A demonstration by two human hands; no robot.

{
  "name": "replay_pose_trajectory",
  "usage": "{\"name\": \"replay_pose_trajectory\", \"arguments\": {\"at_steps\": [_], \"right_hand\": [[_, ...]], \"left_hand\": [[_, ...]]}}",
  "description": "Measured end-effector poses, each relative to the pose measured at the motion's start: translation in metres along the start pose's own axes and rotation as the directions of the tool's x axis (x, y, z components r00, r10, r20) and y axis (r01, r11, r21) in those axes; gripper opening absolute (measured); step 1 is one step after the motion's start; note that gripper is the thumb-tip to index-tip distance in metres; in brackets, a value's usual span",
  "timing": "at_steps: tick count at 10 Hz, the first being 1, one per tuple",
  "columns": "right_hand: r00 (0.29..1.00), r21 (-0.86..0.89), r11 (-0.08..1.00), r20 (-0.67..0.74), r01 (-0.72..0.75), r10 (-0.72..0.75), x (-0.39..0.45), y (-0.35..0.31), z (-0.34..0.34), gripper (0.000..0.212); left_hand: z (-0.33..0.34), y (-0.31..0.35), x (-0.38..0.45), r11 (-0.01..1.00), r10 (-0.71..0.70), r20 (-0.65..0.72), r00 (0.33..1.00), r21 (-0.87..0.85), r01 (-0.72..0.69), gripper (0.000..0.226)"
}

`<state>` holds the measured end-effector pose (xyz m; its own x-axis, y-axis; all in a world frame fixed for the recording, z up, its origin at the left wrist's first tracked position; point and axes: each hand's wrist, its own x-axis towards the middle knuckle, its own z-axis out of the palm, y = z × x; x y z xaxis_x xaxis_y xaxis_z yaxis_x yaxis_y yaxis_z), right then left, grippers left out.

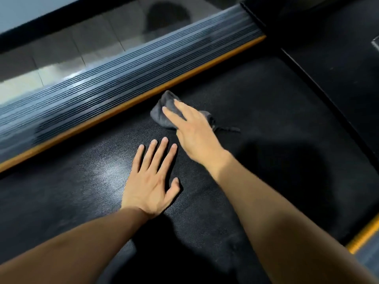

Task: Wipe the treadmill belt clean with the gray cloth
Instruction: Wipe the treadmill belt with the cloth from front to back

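Note:
The black textured treadmill belt fills the middle of the head view. A crumpled gray cloth lies on it near the orange-edged side rail. My right hand presses flat on top of the cloth, its fingers stretched over the fabric. A loose corner of the cloth trails out to the right of the hand. My left hand rests flat on the bare belt just below and left of the right hand, fingers spread, holding nothing.
A ribbed gray side rail with an orange strip runs diagonally along the belt's far edge. Beyond it lies tiled floor. A black motor cover rises at the upper right. Another orange strip marks the near right edge.

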<state>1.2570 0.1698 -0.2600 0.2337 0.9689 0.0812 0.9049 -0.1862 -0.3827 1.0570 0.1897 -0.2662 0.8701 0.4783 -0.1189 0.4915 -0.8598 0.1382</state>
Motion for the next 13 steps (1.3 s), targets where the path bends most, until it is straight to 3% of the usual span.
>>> {"name": "replay_pose_trajectory", "arguments": {"at_steps": [1,2,3,4,5,6,7,8,9,10,11,12,13], "right_hand": [[0.995,-0.061,0.996,-0.089,-0.059,0.054,-0.002,0.041,-0.019,0.059],[0.876,-0.054,0.892,-0.223,-0.449,0.428,-0.01,0.081,-0.041,0.057],[0.849,-0.056,0.871,-0.26,-0.489,0.46,-0.009,0.053,-0.031,0.059],[0.961,-0.007,0.975,-0.17,-0.22,0.216,-0.02,0.004,-0.007,0.06],[0.996,0.022,0.996,-0.028,-0.084,0.085,-0.032,-0.007,-0.01,0.063],[0.979,-0.019,0.985,-0.117,-0.173,0.169,-0.041,0.038,-0.028,0.062],[0.875,0.022,0.903,-0.237,-0.428,0.421,-0.058,0.084,-0.043,0.06],[0.835,0.034,0.881,-0.302,-0.472,0.459,-0.058,0.055,-0.03,0.056],[0.92,0.037,0.947,-0.226,-0.32,0.32,-0.069,-0.011,-0.002,0.055],[0.968,0.006,0.978,-0.139,-0.21,0.208,-0.088,-0.035,0.002,0.062],[0.898,-0.03,0.911,-0.185,-0.412,0.4,-0.085,0.022,-0.02,0.061],[0.766,0.002,0.788,-0.233,-0.616,0.599,-0.096,0.068,-0.046,0.061],[0.771,0.015,0.794,-0.226,-0.608,0.595,-0.101,0.044,-0.036,0.061]], "left_hand": [[-0.001,-0.001,-0.001,1.0,0.001,-0.006,1.0,-0.019,-0.001,0.082],[-0.001,-0.001,0.0,1.0,0.004,-0.003,1.0,-0.022,-0.004,0.081],[-0.001,-0.001,0.0,1.0,0.004,-0.001,1.0,-0.011,-0.004,0.082],[0.0,0.0,0.001,1.0,-0.002,0.002,1.0,-0.022,0.002,0.083],[-0.001,0.0,0.0,1.0,0.0,0.004,1.0,-0.026,0.0,0.081],[-0.002,0.0,0.001,1.0,0.008,-0.005,1.0,-0.022,-0.008,0.081],[-0.001,0.001,0.0,1.0,-0.002,-0.011,1.0,-0.016,0.002,0.08],[0.0,0.001,0.0,1.0,0.001,-0.019,1.0,-0.015,-0.001,0.078],[0.001,-0.001,0.001,1.0,-0.014,-0.02,1.0,-0.005,0.013,0.081],[0.002,-0.001,0.001,1.0,-0.028,-0.018,0.999,0.011,0.028,0.084],[0.002,0.0,0.002,1.0,-0.028,-0.037,0.999,-0.002,0.028,0.083],[0.003,0.0,0.001,1.0,-0.031,-0.049,0.998,-0.003,0.031,0.082],[0.004,0.001,0.001,1.0,-0.031,-0.049,0.998,-0.003,0.031,0.081]]}}
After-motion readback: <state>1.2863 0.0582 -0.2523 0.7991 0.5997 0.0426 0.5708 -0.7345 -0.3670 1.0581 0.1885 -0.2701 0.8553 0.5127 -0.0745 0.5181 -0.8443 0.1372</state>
